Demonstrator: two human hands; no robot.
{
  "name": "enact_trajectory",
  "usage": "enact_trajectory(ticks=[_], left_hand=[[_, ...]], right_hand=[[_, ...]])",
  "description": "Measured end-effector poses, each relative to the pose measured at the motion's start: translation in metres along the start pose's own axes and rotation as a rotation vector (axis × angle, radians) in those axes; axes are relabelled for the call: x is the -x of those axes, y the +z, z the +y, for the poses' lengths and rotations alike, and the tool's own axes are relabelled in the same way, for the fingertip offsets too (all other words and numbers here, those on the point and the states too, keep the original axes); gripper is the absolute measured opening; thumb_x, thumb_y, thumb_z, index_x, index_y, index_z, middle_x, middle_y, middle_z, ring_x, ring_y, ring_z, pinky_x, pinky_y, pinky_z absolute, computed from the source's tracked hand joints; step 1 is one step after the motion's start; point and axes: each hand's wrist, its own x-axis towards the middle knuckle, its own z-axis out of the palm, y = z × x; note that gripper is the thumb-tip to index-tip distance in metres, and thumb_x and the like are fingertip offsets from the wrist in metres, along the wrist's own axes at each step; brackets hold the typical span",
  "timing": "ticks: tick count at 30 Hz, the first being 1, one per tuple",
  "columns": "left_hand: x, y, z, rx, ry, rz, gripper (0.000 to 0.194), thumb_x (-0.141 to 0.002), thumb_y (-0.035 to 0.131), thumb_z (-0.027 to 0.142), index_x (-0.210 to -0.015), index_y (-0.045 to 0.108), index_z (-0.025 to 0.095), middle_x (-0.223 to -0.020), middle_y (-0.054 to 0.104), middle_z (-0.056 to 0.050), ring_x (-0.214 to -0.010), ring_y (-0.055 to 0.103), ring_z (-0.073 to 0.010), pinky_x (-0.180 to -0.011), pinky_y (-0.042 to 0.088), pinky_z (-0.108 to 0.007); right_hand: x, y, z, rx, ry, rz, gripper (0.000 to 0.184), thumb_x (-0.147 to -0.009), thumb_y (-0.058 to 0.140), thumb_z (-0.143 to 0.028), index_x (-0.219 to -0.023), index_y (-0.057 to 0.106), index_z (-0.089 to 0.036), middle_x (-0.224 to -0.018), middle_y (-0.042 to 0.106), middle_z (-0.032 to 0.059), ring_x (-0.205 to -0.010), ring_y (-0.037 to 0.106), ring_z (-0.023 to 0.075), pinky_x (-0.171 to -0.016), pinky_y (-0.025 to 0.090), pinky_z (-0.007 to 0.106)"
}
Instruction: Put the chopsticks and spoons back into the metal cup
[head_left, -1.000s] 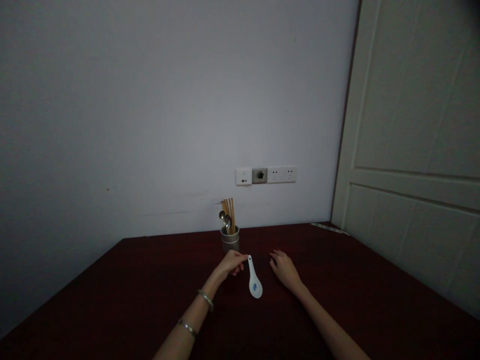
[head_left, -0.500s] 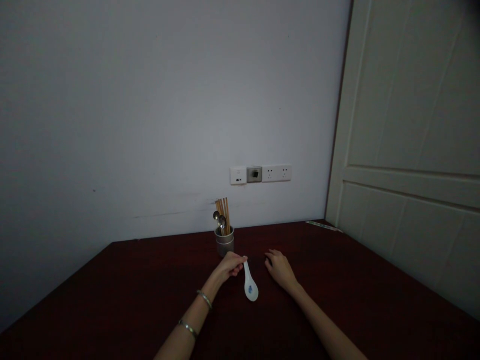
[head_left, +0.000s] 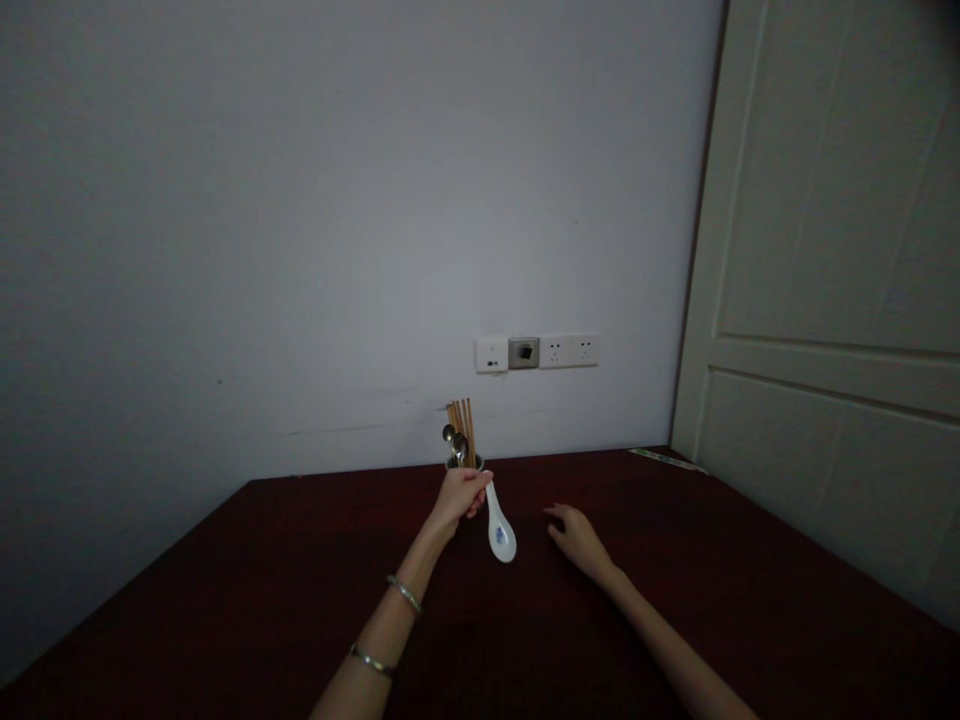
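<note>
Between thumb and fingers, my left hand (head_left: 459, 497) pinches the handle end of a white soup spoon (head_left: 501, 536) with a blue mark in its bowl. The spoon's bowl points down toward me. Just behind this hand stands a grey utensil holder (head_left: 480, 463), mostly hidden by the hand. Several wooden chopsticks (head_left: 466, 425) and metal spoons (head_left: 459, 446) stick up out of it. To the right, my right hand (head_left: 579, 537) rests by the tabletop with nothing in it, its fingers loosely bent and apart.
The dark red table (head_left: 300, 590) reaches back to a grey wall. Wall sockets (head_left: 568, 351) and a switch plate (head_left: 492, 355) sit above it. A flat, patterned strip (head_left: 667, 460) lies at the back right corner, beside a pale panelled door (head_left: 817, 420).
My left hand has risen and moved forward with the soup spoon, now covering most of the utensil holder. My right hand stays nearly where it was. The view has shifted slightly left.
</note>
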Motion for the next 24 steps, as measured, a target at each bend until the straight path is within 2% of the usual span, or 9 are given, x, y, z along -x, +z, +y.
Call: enact_trajectory(ticks=[2, 3, 5, 7, 9, 11, 17, 21, 24], left_hand=[[0.002, -0.007, 0.008, -0.006, 0.033, 0.033, 0.038, -0.069, 0.054, 0.047, -0.05, 0.043, 0.015, -0.039, 0.038, 0.006, -0.028, 0.029, -0.0028, -0.029, 0.019, -0.018], [0.003, -0.009, 0.011, -0.005, 0.047, 0.05, 0.038, -0.069, 0.054, 0.046, -0.051, 0.044, 0.015, -0.04, 0.039, 0.006, -0.028, 0.029, -0.0028, -0.028, 0.019, -0.017], [0.005, -0.014, 0.015, -0.001, 0.069, 0.088, 0.036, -0.069, 0.054, 0.046, -0.052, 0.045, 0.014, -0.04, 0.04, 0.006, -0.028, 0.03, -0.0027, -0.029, 0.019, -0.017], [0.006, -0.017, 0.017, 0.01, 0.082, 0.118, 0.035, -0.069, 0.054, 0.045, -0.054, 0.047, 0.014, -0.041, 0.04, 0.006, -0.029, 0.03, -0.0026, -0.029, 0.02, -0.016], [0.007, -0.018, 0.018, 0.023, 0.09, 0.139, 0.034, -0.069, 0.054, 0.043, -0.054, 0.047, 0.014, -0.041, 0.041, 0.006, -0.029, 0.03, -0.0026, -0.029, 0.021, -0.016], [0.007, -0.019, 0.019, 0.035, 0.092, 0.154, 0.032, -0.069, 0.054, 0.042, -0.055, 0.047, 0.014, -0.042, 0.041, 0.006, -0.029, 0.031, -0.0028, -0.029, 0.021, -0.016], [0.007, -0.021, 0.014, 0.015, 0.106, 0.174, 0.033, -0.07, 0.053, 0.041, -0.054, 0.049, 0.014, -0.041, 0.044, 0.005, -0.029, 0.033, -0.0036, -0.029, 0.024, -0.017], [0.009, -0.026, 0.01, 0.012, 0.117, 0.195, 0.034, -0.071, 0.052, 0.042, -0.053, 0.05, 0.013, -0.043, 0.047, 0.003, -0.029, 0.036, -0.0042, -0.029, 0.026, -0.017], [0.013, -0.033, 0.006, 0.014, 0.11, 0.208, 0.033, -0.071, 0.052, 0.04, -0.053, 0.051, 0.012, -0.044, 0.049, 0.002, -0.029, 0.037, -0.0047, -0.029, 0.029, -0.017]], right_hand=[[-0.004, -0.005, -0.008, -0.187, 0.046, -0.062, 0.035, -0.07, 0.05, -0.017, -0.102, 0.062, -0.011, -0.107, 0.061, 0.0121, -0.104, 0.054, 0.0212, -0.091, 0.039, 0.032], [-0.004, -0.008, -0.015, -0.297, 0.073, -0.133, 0.033, -0.07, 0.052, -0.019, -0.1, 0.063, -0.011, -0.102, 0.063, 0.0114, -0.098, 0.057, 0.0208, -0.086, 0.043, 0.032], [-0.001, -0.014, -0.032, -0.528, 0.118, -0.36, 0.031, -0.069, 0.055, -0.025, -0.096, 0.063, -0.012, -0.092, 0.066, 0.0104, -0.085, 0.062, 0.0197, -0.071, 0.049, 0.03], [0.005, -0.019, -0.051, -0.714, 0.124, -0.602, 0.034, -0.066, 0.06, -0.031, -0.095, 0.062, -0.013, -0.088, 0.067, 0.0096, -0.075, 0.064, 0.0181, -0.059, 0.051, 0.027], [0.013, -0.02, -0.068, -0.806, 0.095, -0.726, 0.035, -0.063, 0.065, -0.035, -0.09, 0.063, -0.012, -0.085, 0.066, 0.0092, -0.072, 0.064, 0.0168, -0.053, 0.05, 0.024], [0.018, -0.019, -0.079, -0.841, 0.07, -0.735, 0.035, -0.062, 0.066, -0.039, -0.082, 0.064, -0.011, -0.081, 0.066, 0.0088, -0.068, 0.063, 0.0157, -0.05, 0.049, 0.022], [0.017, -0.009, -0.086, -0.86, 0.127, -0.581, 0.038, -0.063, 0.063, -0.046, -0.069, 0.062, -0.009, -0.068, 0.065, 0.0071, -0.057, 0.06, 0.0122, -0.042, 0.046, 0.019], [0.013, -0.009, -0.084, -0.851, 0.199, -0.507, 0.032, -0.066, 0.062, -0.042, -0.068, 0.062, -0.009, -0.067, 0.064, 0.0069, -0.056, 0.06, 0.0112, -0.04, 0.046, 0.017], [0.01, -0.015, -0.087, -0.866, 0.312, -0.396, 0.025, -0.07, 0.06, -0.034, -0.072, 0.062, -0.01, -0.072, 0.065, 0.0075, -0.057, 0.06, 0.0103, -0.041, 0.047, 0.017]])
